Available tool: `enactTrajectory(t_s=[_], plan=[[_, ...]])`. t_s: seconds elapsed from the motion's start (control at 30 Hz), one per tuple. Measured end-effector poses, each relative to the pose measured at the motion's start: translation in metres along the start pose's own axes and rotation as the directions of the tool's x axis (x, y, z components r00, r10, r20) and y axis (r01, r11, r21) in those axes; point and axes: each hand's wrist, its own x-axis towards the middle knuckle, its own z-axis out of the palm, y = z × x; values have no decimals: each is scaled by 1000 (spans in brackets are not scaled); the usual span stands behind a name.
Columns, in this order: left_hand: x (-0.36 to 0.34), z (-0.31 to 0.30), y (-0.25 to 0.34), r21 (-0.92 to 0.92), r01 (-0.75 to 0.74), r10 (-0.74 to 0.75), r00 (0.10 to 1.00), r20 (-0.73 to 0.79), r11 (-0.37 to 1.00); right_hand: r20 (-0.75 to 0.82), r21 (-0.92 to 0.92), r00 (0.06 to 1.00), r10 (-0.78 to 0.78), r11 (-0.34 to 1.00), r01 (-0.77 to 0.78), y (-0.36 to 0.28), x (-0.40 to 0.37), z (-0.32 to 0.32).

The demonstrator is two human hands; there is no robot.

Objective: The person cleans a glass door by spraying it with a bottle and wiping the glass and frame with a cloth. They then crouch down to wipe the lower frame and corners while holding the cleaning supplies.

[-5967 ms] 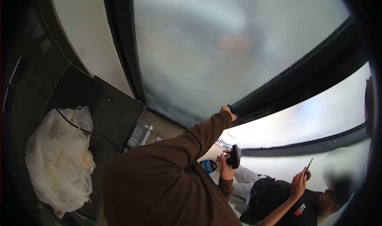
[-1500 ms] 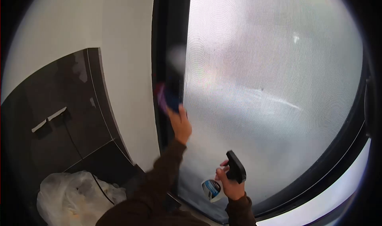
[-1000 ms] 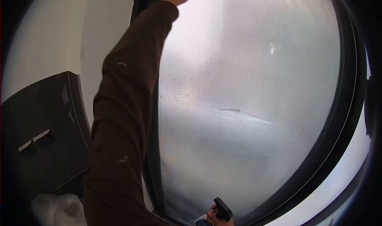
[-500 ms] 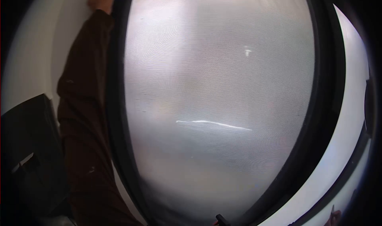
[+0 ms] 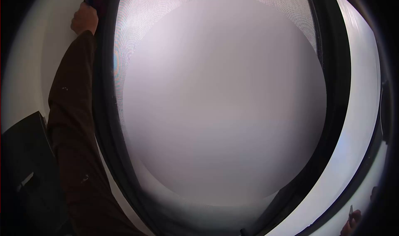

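Observation:
My left hand [image 5: 85, 19] reaches up to the upper left, fingers closed around a small dark object [image 5: 88, 1] whose black tip sticks out above the fist. It sits right at the left edge of the black frame [image 5: 106, 61] of a large pale panel. A smooth grey round area [image 5: 224, 103] fills most of that panel [image 5: 137, 11], with fine lines showing around it. My right hand does not show. A small black tip [image 5: 243, 232] pokes up at the bottom edge, its lower part cut off.
Left of my brown sleeve stands a dark box-like thing [image 5: 29, 161] against a pale wall [image 5: 31, 69]. A white curved strip [image 5: 357, 90] runs along the frame's right side. At lower right, a small distant-looking hand [image 5: 352, 223] holds a thin pale pointed thing [image 5: 350, 210].
My left hand and the dark object sit lower and further left in view; the frame has also shifted left. The smooth round area now covers the lined panel. The black bottom tip shows less.

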Motion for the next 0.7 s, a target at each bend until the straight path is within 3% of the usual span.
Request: enactTrajectory(t_s=[0.03, 0.13, 0.17, 0.23, 0.33, 0.4, 0.43, 0.5, 0.53, 0.57, 0.63, 0.7], plan=[[3, 1, -2, -5, -15, 15, 999, 47, 1000, -6, 21, 1000, -6, 1000, 6, 1, -2, 0], [-12, 25, 5, 177, -278, 250, 954, 164, 944, 11, 70, 999, -49, 996, 48, 12, 0, 5], [-19, 29, 9, 95, -221, 212, 973, 94, 971, 13, 74, 996, -83, 994, 82, 16, 2, 8], [-44, -4, 30, -20, -271, 272, 961, 50, 962, 24, 88, 994, -105, 991, 102, 34, 11, 9], [-69, 0, 51, -80, -384, 378, 922, -81, 920, 70, 109, 993, -92, 990, 84, 57, 17, 8], [-77, -1, 65, -353, -354, 350, 934, -77, 866, 95, 120, 986, -137, 985, 125, 41, 12, 12], [-87, -17, 81, -613, -174, 263, 963, 57, 771, 128, 90, 989, -78, 994, 66, 30, 7, 12], [-108, -42, 110, -784, -292, 404, 913, -58, 547, 190, 20, 981, 39, 999, -44, -4, 0, 13], [-116, -42, 120, -808, -423, 528, 832, -169, 409, 215, -14, 972, 98, 995, -97, -19, -5, 14], [-122, -37, 128, -681, -588, 630, 740, -236, 435, 236, -38, 964, 124, 992, -118, -23, -4, 15], [-103, -58, 122, -583, -629, 807, 585, 82, 515, 256, -51, 963, 80, 996, -69, -12, 1, 14], [-78, -40, 101, -464, -659, 768, 636, 77, 592, 266, -43, 963, 45, 998, -35, 3, 6, 16]])
